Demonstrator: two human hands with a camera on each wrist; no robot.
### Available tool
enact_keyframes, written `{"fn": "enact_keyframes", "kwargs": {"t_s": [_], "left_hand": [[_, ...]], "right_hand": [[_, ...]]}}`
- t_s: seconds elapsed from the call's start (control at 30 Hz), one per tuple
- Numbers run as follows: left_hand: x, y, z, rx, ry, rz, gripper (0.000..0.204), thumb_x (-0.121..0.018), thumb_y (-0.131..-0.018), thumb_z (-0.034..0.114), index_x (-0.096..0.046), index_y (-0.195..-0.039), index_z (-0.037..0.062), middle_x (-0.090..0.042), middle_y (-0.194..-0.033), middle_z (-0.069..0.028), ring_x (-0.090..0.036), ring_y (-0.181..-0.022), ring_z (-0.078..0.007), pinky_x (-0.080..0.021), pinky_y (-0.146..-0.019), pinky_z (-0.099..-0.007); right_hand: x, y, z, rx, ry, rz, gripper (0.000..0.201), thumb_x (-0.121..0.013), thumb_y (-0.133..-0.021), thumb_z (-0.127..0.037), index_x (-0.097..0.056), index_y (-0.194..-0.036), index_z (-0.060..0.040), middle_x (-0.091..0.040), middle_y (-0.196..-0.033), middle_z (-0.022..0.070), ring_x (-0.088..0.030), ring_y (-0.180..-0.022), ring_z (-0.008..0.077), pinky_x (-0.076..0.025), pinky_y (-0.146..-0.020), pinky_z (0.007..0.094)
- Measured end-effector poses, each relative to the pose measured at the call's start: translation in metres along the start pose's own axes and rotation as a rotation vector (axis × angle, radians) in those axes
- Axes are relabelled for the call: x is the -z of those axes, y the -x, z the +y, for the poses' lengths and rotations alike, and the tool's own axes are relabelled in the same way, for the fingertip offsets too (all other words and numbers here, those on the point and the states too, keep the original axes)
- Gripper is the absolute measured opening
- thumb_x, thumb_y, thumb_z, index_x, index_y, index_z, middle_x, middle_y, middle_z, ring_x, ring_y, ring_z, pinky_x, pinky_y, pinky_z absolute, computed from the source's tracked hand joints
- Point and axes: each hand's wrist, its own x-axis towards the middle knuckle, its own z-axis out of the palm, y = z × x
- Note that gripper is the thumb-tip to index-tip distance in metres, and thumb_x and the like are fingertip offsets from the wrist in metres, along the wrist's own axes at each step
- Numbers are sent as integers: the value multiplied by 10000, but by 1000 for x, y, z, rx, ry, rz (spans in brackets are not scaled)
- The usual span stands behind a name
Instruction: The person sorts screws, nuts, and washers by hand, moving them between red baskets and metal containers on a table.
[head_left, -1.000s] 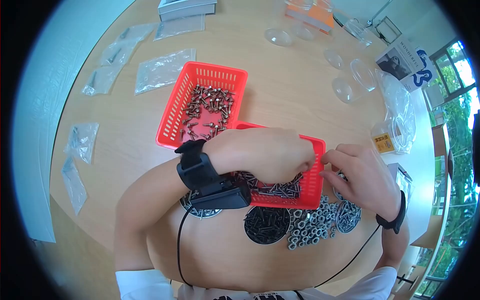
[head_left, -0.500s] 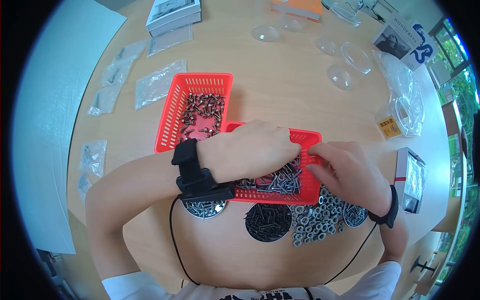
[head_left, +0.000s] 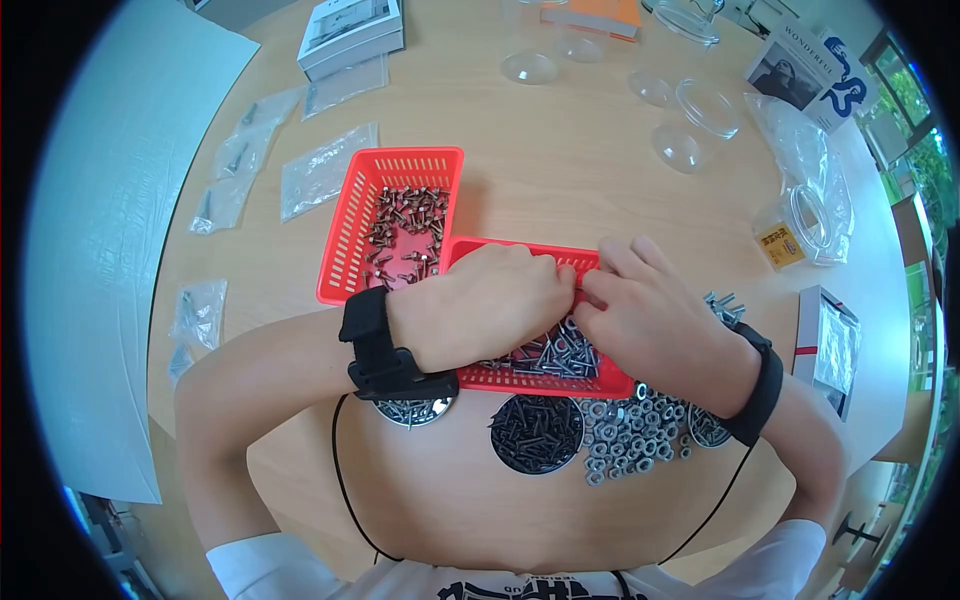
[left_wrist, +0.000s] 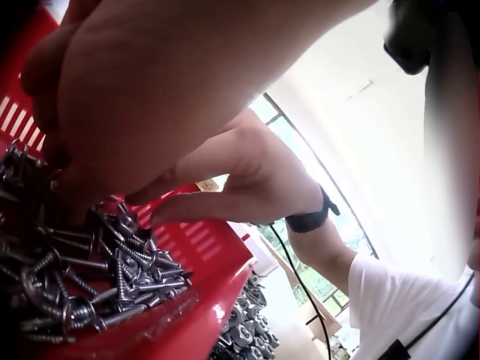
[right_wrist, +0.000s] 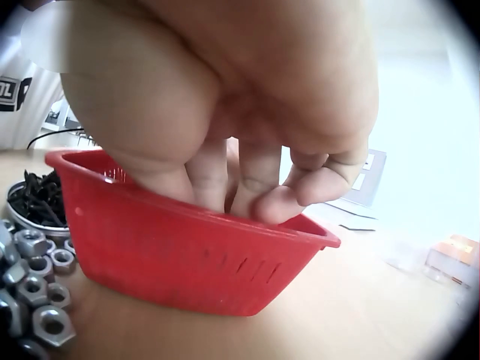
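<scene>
Over the front red basket (head_left: 500, 382), my left hand (head_left: 480, 305) is bent down with curled fingers, its fingertips hidden from above. My right hand (head_left: 665, 325) reaches over the basket's right side, and its thumb and forefinger come close to the left fingers. Silver screws (left_wrist: 127, 277) lie under both hands in the left wrist view. In the right wrist view, the right hand's thumb and some fingers (right_wrist: 206, 176) go down behind the red wall (right_wrist: 180, 251), while the outer fingers are curled above the rim. Whether either hand pinches anything cannot be seen.
A second red basket (head_left: 335, 250) with brown screws (head_left: 410, 215) adjoins at back left. Dishes of black screws (head_left: 537, 432) and silver screws (head_left: 412, 410), plus loose nuts (head_left: 630, 435), lie in front. Plastic bags (head_left: 328, 170) are left; clear jars (head_left: 690, 140) stand at back right.
My right hand has moved left from the basket's right edge to over its inside, closer to my left hand. Silver bolts now show behind the right wrist. The left hand stays over the basket.
</scene>
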Motion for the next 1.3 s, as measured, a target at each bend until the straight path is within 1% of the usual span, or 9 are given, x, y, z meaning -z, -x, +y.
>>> {"fn": "enact_keyframes", "kwargs": {"t_s": [0.13,0.37,0.67,0.8,0.87,1.03,1.1,1.17,1.3], "left_hand": [[-1,5,-4,-17,-24,59,127,-607,-855,95,-599,-865,-32,-663,-731,-158,-702,-676,-305,-557,-558,-401],[-4,7,-10,-45,-21,96,122,-628,-852,101,-613,-869,-19,-663,-732,-167,-696,-697,-324,-557,-589,-417],[-3,6,-11,11,150,-100,187,-653,-857,154,-609,-885,-26,-659,-734,-194,-673,-697,-373,-552,-631,-469],[0,8,-10,97,248,-72,177,-608,-884,140,-608,-912,-34,-647,-718,-204,-662,-678,-377,-529,-613,-479],[9,11,-5,170,348,-113,169,-562,-898,123,-608,-915,-39,-641,-718,-214,-653,-661,-383,-511,-602,-482],[15,20,-16,-2,913,-35,176,-453,-900,106,-572,-885,-23,-530,-629,-90,-467,-496,-190,-379,-470,-348],[17,25,-20,0,1268,-59,182,-438,-908,120,-559,-873,-12,-483,-637,-47,-377,-490,-117,-308,-437,-289],[20,30,-22,126,1786,-123,193,-436,-926,142,-550,-867,-3,-449,-665,-18,-305,-514,-62,-241,-424,-239],[15,29,-17,145,1909,-10,271,-432,-988,201,-556,-864,-5,-479,-707,-38,-312,-506,-56,-218,-409,-229]], "right_hand": [[-8,-8,-2,7,51,-37,65,-661,-768,-136,-703,-727,-108,-649,-724,40,-585,-921,216,-434,-821,343],[-11,-8,-9,-45,14,-76,44,-674,-761,-103,-677,-738,-66,-680,-767,69,-608,-949,241,-450,-831,351],[-11,-14,-9,-84,-57,-140,35,-682,-735,-59,-673,-767,-47,-680,-786,106,-657,-824,268,-481,-760,383],[-13,-14,-9,-81,-91,-113,62,-679,-743,-55,-676,-800,-33,-677,-804,121,-673,-784,274,-503,-733,384],[-12,-14,-10,-76,-103,-117,88,-674,-755,-57,-673,-835,-20,-672,-818,132,-676,-780,280,-518,-725,386],[-11,-11,-8,-85,-163,-195,135,-657,-796,-57,-644,-908,19,-647,-878,167,-674,-794,294,-547,-738,402],[-7,-9,-8,-123,-222,-117,125,-644,-810,-48,-637,-910,26,-634,-903,174,-672,-815,309,-550,-739,414],[-1,-9,-9,-140,-269,-72,118,-634,-821,-42,-633,-916,27,-626,-923,174,-670,-835,322,-551,-734,424],[10,-10,-9,-128,-327,-87,128,-626,-827,-36,-635,-941,22,-626,-936,165,-667,-859,337,-553,-718,436]]}}
